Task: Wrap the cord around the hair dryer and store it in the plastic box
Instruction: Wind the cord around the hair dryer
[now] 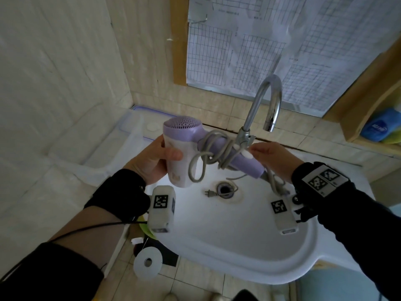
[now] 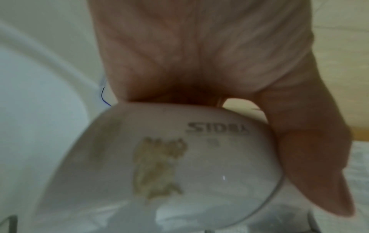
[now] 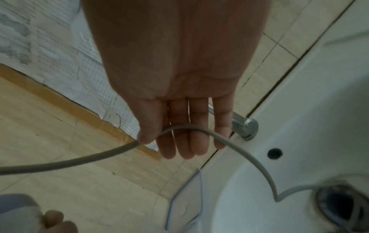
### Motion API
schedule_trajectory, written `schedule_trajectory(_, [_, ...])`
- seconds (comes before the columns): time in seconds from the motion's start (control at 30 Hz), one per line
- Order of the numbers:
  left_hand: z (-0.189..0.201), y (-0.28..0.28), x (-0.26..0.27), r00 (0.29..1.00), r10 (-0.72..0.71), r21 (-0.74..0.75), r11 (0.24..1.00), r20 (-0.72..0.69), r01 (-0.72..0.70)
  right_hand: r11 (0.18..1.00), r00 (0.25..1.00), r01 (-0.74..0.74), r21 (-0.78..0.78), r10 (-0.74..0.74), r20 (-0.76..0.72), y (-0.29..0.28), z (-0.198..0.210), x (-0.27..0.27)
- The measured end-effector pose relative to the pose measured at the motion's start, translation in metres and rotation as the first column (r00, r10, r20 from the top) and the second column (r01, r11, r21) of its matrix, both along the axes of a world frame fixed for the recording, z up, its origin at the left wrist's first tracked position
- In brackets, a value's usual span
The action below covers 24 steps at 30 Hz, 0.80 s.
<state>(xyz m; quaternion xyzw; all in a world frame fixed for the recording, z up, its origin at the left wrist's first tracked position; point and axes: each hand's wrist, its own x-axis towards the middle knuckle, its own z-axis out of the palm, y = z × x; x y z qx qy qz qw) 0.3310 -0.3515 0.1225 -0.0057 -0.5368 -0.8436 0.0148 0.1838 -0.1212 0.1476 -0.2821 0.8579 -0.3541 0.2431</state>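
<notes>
The white and purple hair dryer (image 1: 180,148) is held in the air above the sink. My left hand (image 1: 167,156) grips its white barrel (image 2: 179,157), thumb on the near side. Several loose turns of the grey cord (image 1: 217,153) lie around the purple handle. My right hand (image 1: 259,149) pinches the cord (image 3: 239,151) beside the handle; it runs across my fingers (image 3: 179,138) and down into the basin. The plug (image 1: 209,193) lies beside the drain. The clear plastic box (image 1: 121,144) stands left of the sink against the wall.
A chrome faucet (image 1: 268,101) arches just behind the dryer handle. The white sink (image 1: 238,240) has a drain (image 1: 225,189) in the middle. A toilet paper roll (image 1: 148,262) sits on the floor below. At the right, a wooden shelf holds a blue pack (image 1: 378,127).
</notes>
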Motion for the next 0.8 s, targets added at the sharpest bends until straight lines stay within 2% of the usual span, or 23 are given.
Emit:
schedule_trajectory(0.1, [-0.001,0.006,-0.004,0.997,0.074,0.088,0.994,-0.025,-0.072,0.994,0.969,0.072,-0.085,-0.049,0.240,-0.007,-0.006,0.008])
schedule_trajectory(0.13, [-0.001,0.009,-0.006,0.995,0.096,0.110,0.990,-0.031,-0.093,0.988,0.960,0.087,-0.130,-0.048,0.276,-0.010,-0.009,0.012])
schedule_trajectory(0.23, [0.004,0.016,-0.012,0.987,0.155,0.190,0.971,-0.039,-0.145,0.977,0.964,0.083,-0.195,-0.029,0.264,-0.020,-0.021,0.025])
schedule_trajectory(0.33, [0.013,0.017,-0.019,0.970,0.239,0.219,0.950,-0.054,-0.222,0.985,0.966,0.060,-0.159,-0.017,0.259,-0.031,-0.031,0.037])
schedule_trajectory(0.43, [0.021,0.015,-0.026,0.920,0.384,0.075,0.922,-0.074,-0.379,0.999,0.989,-0.032,0.001,0.031,0.142,-0.041,-0.034,0.048])
schedule_trajectory(0.53, [0.021,0.012,-0.028,0.858,0.509,-0.087,0.853,-0.074,-0.514,0.981,0.989,-0.141,0.133,0.134,0.060,-0.047,-0.030,0.059])
schedule_trajectory(0.67, [0.014,0.005,-0.024,0.764,0.629,-0.363,0.685,-0.142,-0.631,0.944,0.967,-0.241,0.226,0.253,-0.025,-0.045,-0.022,0.069])
schedule_trajectory(0.8, [0.002,-0.001,-0.016,0.750,0.622,-0.598,0.521,-0.223,-0.610,0.915,0.935,-0.293,0.279,0.335,-0.114,-0.038,-0.012,0.070])
